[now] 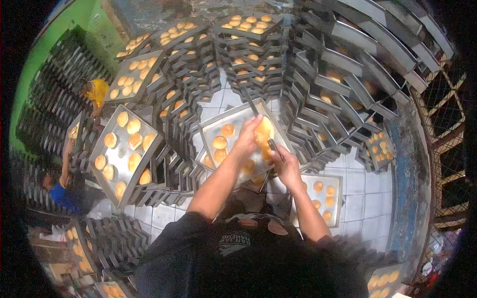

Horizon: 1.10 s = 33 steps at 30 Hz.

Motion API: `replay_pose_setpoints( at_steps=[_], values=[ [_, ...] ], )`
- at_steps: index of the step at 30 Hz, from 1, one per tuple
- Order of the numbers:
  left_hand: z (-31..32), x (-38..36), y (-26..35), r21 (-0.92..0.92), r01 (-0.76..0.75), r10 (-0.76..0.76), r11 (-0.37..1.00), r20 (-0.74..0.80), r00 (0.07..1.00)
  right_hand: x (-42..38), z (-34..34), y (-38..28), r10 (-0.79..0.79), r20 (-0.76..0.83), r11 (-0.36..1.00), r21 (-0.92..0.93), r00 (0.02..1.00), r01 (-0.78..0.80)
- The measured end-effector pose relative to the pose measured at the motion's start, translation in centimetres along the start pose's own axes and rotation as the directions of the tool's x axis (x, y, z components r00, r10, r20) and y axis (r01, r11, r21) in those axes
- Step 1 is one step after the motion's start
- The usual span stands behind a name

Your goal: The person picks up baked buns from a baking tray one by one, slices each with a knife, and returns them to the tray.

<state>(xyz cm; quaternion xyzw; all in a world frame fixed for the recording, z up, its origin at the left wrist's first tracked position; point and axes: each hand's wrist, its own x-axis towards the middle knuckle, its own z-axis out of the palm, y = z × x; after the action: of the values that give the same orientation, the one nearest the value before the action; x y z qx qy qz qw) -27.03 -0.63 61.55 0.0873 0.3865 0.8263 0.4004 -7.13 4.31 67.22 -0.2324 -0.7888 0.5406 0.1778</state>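
Over a metal tray (211,119) of round golden buns, my left hand (247,135) is closed around a split bun (266,126). Its pale inside faces up, with orange-yellow filling spread on it. My right hand (288,168) grips a dark-handled spreader (273,145). The spreader's tip meets the filling; its exact blade shape cannot be made out. Beside my left wrist, several whole buns (219,142) lie on the tray. More buns below my hands are partly hidden by my forearms.
Tall stacks of metal trays (318,74) stand in front and to the right. Another bun tray (124,164) tops a stack at left. A low tray (338,198) sits by my right forearm on the tiled floor (355,208). Two people, in yellow (97,92) and blue (63,196), are at left.
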Motion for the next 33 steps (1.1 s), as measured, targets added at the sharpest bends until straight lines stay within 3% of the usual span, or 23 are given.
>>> replay_pose_setpoints(
  at_steps=[1,2,3,5,7,8,9,11,13,15,19,21,23,25,27,29,31,33],
  values=[
    [-0.1,0.1,0.2,0.001,0.005,-0.005,1.000,-0.001,1.000,0.3,-0.1,-0.5,0.086,0.068,0.995,0.043,0.994,-0.089],
    [-0.5,0.6,1.1,0.004,-0.009,0.009,1.000,0.009,1.000,0.0,0.4,1.0,-0.101,-0.014,0.992,0.073,0.995,0.102],
    [-0.9,1.0,2.2,0.004,-0.026,0.026,1.000,0.013,1.000,-0.9,0.3,1.2,-0.101,-0.008,0.992,0.073,0.995,0.101],
    [-1.5,1.0,4.3,0.026,-0.051,0.052,0.998,-0.030,0.998,-3.1,-0.2,1.1,0.153,0.056,0.986,0.053,0.987,-0.156],
    [-2.5,0.8,5.5,-0.038,-0.018,0.020,0.999,0.061,0.998,-3.6,0.4,1.8,0.107,0.040,0.994,-0.011,0.993,-0.107],
    [-2.7,1.1,4.7,0.014,0.003,-0.003,1.000,-0.042,0.999,-3.1,1.2,3.1,0.102,0.030,0.994,0.028,0.994,-0.103],
    [-2.9,1.0,3.6,0.012,0.015,-0.014,1.000,-0.048,0.999,-2.7,1.8,3.8,0.101,0.017,0.993,0.066,0.995,-0.101],
    [-3.3,0.5,1.7,0.062,0.016,-0.023,0.998,0.113,0.993,0.2,3.0,3.3,0.172,0.037,0.985,0.021,0.984,-0.172],
    [-4.0,1.2,1.5,0.138,0.010,-0.031,0.990,0.156,0.987,2.5,4.4,3.1,-0.006,-0.014,0.996,0.090,1.000,0.007],
    [-5.3,2.6,2.6,0.115,-0.015,0.011,0.993,0.035,0.999,2.6,4.7,3.1,0.028,0.037,0.993,0.112,0.999,-0.032],
    [-5.7,2.2,7.1,0.108,-0.020,0.022,0.994,-0.024,0.999,-0.2,5.5,6.1,0.175,0.109,0.983,0.035,0.978,-0.180],
    [-8.7,3.9,5.7,0.089,0.189,-0.188,0.978,-0.028,0.982,0.5,7.2,8.1,0.273,0.103,0.959,0.051,0.956,-0.279],
    [-11.8,6.2,0.0,0.171,-0.017,0.007,0.985,0.062,0.998,3.2,9.6,8.4,0.269,0.105,0.936,0.204,0.957,-0.285],
    [-12.5,6.8,-2.0,-0.045,0.126,-0.130,0.991,-0.115,0.985,6.3,11.9,8.0,0.346,0.113,0.911,0.199,0.932,-0.362],
    [-14.9,8.0,-1.3,-0.062,0.174,-0.176,0.983,-0.040,0.984,7.7,13.6,9.4,0.332,0.137,0.912,0.206,0.933,-0.355],
    [-15.3,9.5,1.0,-0.049,0.155,-0.162,0.987,-0.227,0.960,6.3,14.0,10.3,0.357,0.125,0.914,0.156,0.926,-0.374],
    [-19.6,13.6,0.1,-0.084,0.168,-0.176,0.982,-0.112,0.978,2.6,13.0,10.3,0.540,0.175,0.830,0.052,0.823,-0.556],
    [-22.3,17.2,-0.9,0.177,0.066,-0.037,0.982,-0.161,0.986,-3.1,12.5,11.6,0.632,0.138,0.747,0.152,0.762,-0.647]
  ],
)
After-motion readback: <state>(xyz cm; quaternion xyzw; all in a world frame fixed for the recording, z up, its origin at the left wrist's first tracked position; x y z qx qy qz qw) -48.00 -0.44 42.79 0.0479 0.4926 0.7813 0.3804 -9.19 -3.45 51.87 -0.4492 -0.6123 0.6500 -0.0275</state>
